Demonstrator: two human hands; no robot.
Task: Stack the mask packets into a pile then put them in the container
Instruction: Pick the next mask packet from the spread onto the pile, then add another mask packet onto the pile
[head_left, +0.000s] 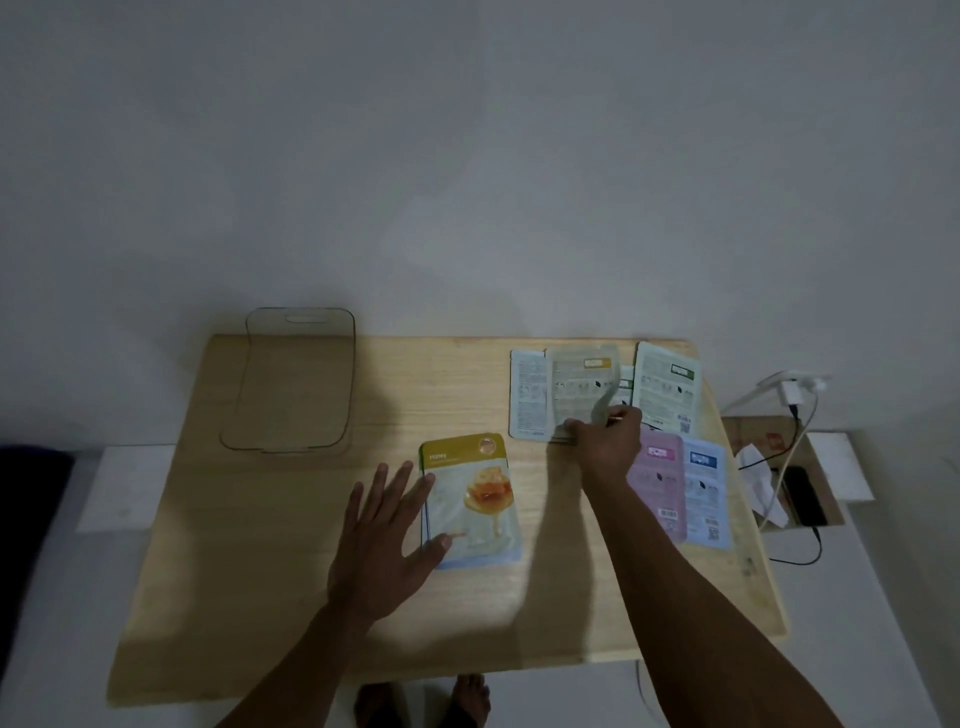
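A honey mask packet (475, 499) lies face up on a small pile near the middle of the wooden table (291, 545). My left hand (387, 540) rests flat with spread fingers at the pile's left edge. My right hand (608, 436) pinches the lower edge of a grey packet (579, 389) at the far right and bends it upward. Around it lie a pale packet (527, 395), a green-labelled packet (667, 387), a pink packet (657, 483) and a blue packet (704, 493). The clear container (291, 384) stands empty at the far left.
A white wall rises behind the table. To the right, a cardboard box (821, 467) holds a black phone (802, 496), crumpled paper and cables. A charger (792, 392) hangs above it. My bare feet (423, 701) show below the table's front edge.
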